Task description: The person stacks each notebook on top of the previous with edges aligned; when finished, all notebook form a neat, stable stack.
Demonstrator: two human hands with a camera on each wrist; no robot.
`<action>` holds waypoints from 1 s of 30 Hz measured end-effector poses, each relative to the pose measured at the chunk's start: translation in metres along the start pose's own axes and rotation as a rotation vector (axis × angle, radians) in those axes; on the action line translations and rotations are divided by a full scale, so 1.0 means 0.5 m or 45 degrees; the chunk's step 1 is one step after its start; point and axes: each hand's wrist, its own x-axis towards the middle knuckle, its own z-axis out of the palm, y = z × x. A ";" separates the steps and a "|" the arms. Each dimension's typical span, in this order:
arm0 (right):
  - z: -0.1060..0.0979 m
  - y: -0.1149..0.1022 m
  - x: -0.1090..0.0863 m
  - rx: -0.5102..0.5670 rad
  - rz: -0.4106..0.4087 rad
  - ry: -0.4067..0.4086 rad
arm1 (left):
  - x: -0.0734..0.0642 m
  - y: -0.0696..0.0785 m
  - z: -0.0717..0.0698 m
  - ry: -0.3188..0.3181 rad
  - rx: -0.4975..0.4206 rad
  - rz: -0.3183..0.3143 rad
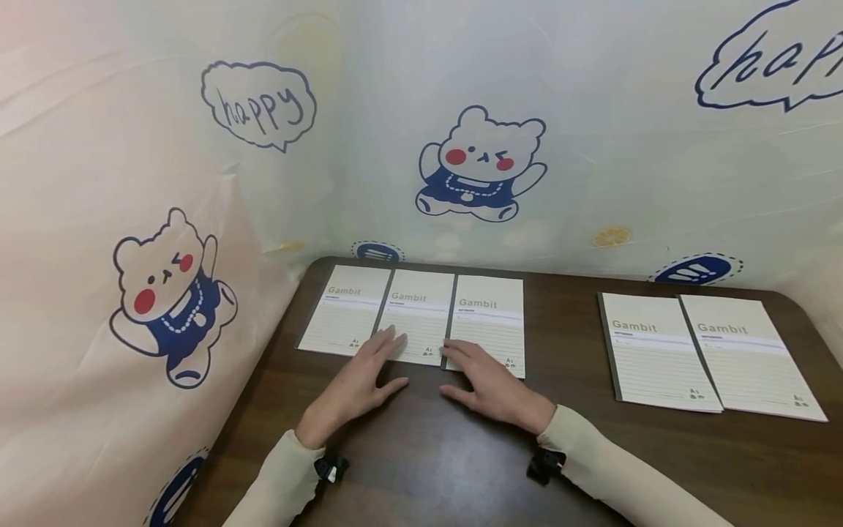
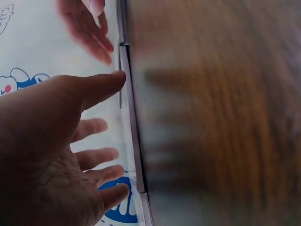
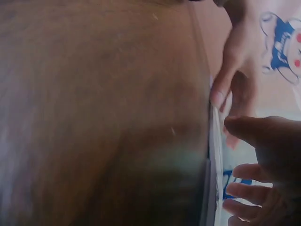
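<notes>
Three white notebooks marked "Gambit" lie side by side at the back left of the table: a left one [image 1: 345, 315], a middle one [image 1: 421, 326] and a right one [image 1: 490, 326]. My left hand [image 1: 354, 388] is over the near edges of the left and middle notebooks, fingers spread and fairly straight. Over the near left corner of the right notebook is my right hand [image 1: 497, 389], its fingers loosely extended. Neither hand grips anything. In the left wrist view the left hand [image 2: 56, 150] has its thumb apart from its fingers. Whether the fingertips touch the covers I cannot tell.
Two more "Gambit" notebooks, one inner [image 1: 658, 366] and one outer [image 1: 757, 366], lie side by side at the table's right. The dark brown wooden table [image 1: 435, 461] backs onto a printed curtain [image 1: 612, 168] with cartoon bears, which also hangs along the left.
</notes>
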 end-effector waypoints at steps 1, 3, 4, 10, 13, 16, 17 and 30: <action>0.006 -0.004 0.001 -0.021 -0.019 -0.035 | 0.000 -0.001 0.002 -0.006 0.010 0.012; 0.016 -0.012 0.004 -0.065 -0.061 -0.090 | -0.001 -0.004 0.007 -0.015 0.029 0.028; 0.021 -0.015 0.005 -0.094 -0.086 -0.109 | -0.001 -0.005 0.009 -0.020 0.033 0.029; 0.039 -0.028 0.009 -0.205 -0.128 -0.203 | -0.002 -0.006 0.012 -0.081 0.012 0.013; 0.044 -0.031 0.009 -0.241 -0.138 -0.208 | -0.003 -0.006 0.010 -0.103 0.009 0.015; 0.046 -0.034 0.008 -0.273 -0.155 -0.186 | -0.003 -0.006 0.010 -0.103 0.018 0.025; 0.047 -0.035 0.008 -0.274 -0.156 -0.182 | -0.003 -0.006 0.010 -0.102 0.020 0.026; 0.055 -0.056 -0.010 -0.221 -0.148 -0.247 | -0.034 0.006 0.011 -0.124 0.012 0.005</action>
